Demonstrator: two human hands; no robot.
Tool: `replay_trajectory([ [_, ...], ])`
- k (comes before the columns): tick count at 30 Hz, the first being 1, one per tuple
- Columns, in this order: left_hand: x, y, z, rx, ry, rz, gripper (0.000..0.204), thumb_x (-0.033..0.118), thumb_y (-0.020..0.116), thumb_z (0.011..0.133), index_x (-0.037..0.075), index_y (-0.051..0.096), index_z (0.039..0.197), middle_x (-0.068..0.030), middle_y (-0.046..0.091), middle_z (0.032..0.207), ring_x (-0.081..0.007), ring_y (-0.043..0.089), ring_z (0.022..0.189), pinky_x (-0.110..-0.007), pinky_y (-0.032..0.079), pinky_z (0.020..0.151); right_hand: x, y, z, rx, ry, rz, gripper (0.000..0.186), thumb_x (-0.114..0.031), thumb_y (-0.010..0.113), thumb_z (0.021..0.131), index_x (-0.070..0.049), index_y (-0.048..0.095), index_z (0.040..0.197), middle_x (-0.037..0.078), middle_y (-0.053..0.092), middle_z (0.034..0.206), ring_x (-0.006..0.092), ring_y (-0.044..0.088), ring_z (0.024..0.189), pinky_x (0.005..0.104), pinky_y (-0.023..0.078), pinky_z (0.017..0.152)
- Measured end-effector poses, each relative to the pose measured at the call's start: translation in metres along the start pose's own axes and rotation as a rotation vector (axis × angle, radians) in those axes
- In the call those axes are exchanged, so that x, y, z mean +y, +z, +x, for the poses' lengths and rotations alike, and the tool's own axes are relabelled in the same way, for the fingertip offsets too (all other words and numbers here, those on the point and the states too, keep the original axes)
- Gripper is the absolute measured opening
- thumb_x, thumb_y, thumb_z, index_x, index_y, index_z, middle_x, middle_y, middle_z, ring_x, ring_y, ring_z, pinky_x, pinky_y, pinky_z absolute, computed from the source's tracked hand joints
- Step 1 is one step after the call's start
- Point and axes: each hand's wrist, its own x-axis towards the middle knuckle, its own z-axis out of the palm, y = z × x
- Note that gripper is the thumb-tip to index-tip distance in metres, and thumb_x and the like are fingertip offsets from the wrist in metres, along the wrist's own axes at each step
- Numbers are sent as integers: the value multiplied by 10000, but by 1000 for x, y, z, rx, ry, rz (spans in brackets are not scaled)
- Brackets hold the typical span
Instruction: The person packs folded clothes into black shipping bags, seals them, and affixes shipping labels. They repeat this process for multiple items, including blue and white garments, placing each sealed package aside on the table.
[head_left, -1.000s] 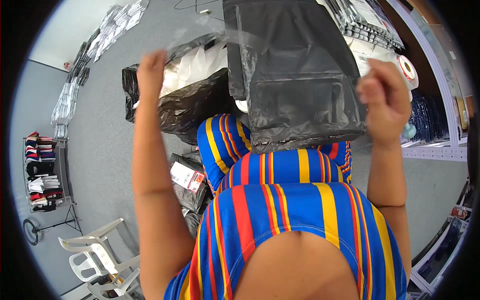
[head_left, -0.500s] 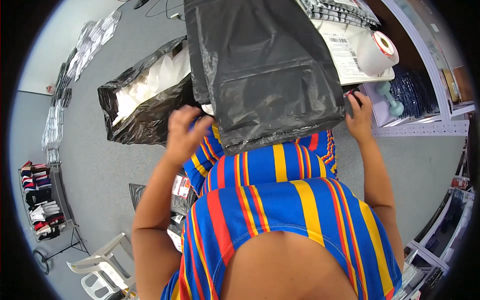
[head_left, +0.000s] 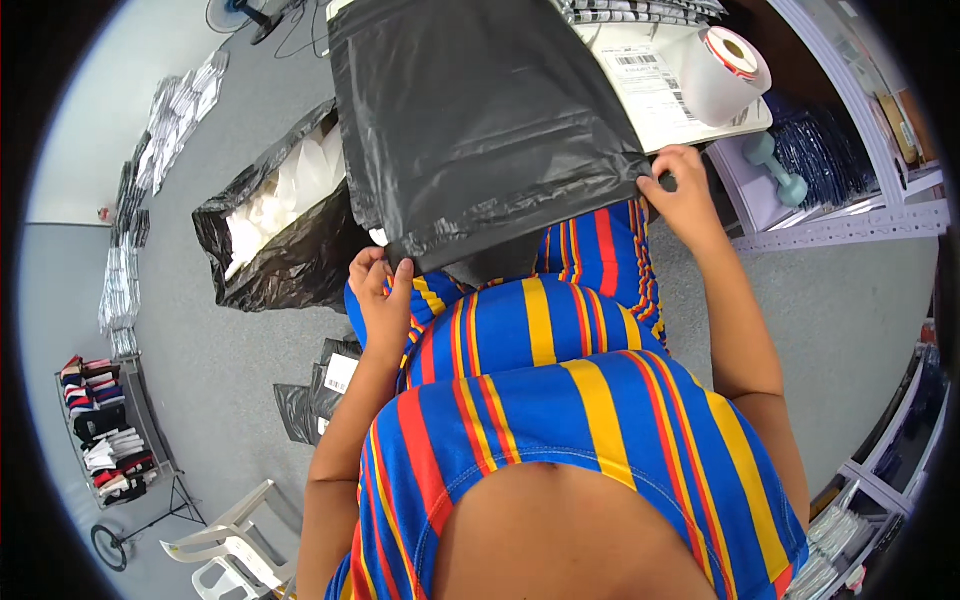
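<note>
A large black plastic mailing bag [head_left: 490, 130] lies flat in front of me, its near edge above my lap. My left hand [head_left: 382, 300] is closed at its near left corner, thumb and fingers pinching the plastic. At the near right corner, my right hand [head_left: 688, 195] pinches the bag's edge between thumb and curled fingers. A bit of something white shows from under the bag's left edge, just above my left hand. Right of the bag, a roll of white labels [head_left: 725, 80] stands on a printed label sheet [head_left: 640, 85].
An open black bag [head_left: 285, 260] full of white paper stands on the floor at left. Dark parcels [head_left: 325, 385] lie below it. At right, a shelf [head_left: 850, 222] holds a pale dumbbell [head_left: 775, 168] and dark packages. A white plastic chair [head_left: 235, 545] is lower left.
Both hands have come to the bag's near corners; the left, blurred before, now pinches plastic. The right has let go of a small dark object. The bag's near edge looks straighter.
</note>
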Motion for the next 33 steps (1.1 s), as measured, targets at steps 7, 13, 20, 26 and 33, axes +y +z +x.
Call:
replay_trajectory([
  [7, 15, -19, 19, 171, 61, -24, 274, 80, 562, 769, 50, 445, 1016, -90, 386, 1065, -186, 383, 1003, -288, 319, 839, 32, -27, 26, -44, -338, -521, 389, -8, 523, 676, -70, 511, 1060, 137, 470, 1141, 284, 448, 1042, 374, 344, 885],
  [13, 95, 8, 42, -99, 494, -143, 288, -2, 536, 732, 33, 487, 1014, -91, 455, 1047, -190, 441, 984, -277, 342, 838, 38, -36, 19, 131, -173, -219, 315, -76, 543, 722, -65, 535, 1037, 135, 520, 1081, 278, 476, 1026, 347, 389, 831],
  [20, 137, 36, 50, -304, 565, -308, 243, 38, 547, 749, 28, 520, 990, -101, 480, 1016, -210, 455, 955, -286, 345, 842, 28, -17, 32, -90, -230, -395, 388, -223, 612, 705, -107, 543, 1068, 50, 506, 1149, 226, 437, 1096, 368, 312, 905],
  [26, 109, 37, 48, -363, 317, -445, 172, 19, 478, 817, 18, 519, 984, -67, 446, 1031, -128, 460, 941, -232, 373, 814, 43, -27, 38, -83, -157, -174, 333, -245, 588, 734, -76, 570, 1021, 102, 547, 1070, 247, 475, 1044, 345, 366, 853],
  [33, 110, 41, 50, -369, 328, -460, 175, 16, 481, 816, 18, 518, 987, -67, 443, 1027, -131, 470, 927, -237, 385, 807, 14, 22, 126, 48, -294, -362, 408, -55, 481, 751, -80, 473, 1157, 175, 459, 1167, 304, 428, 1087, 342, 344, 908],
])
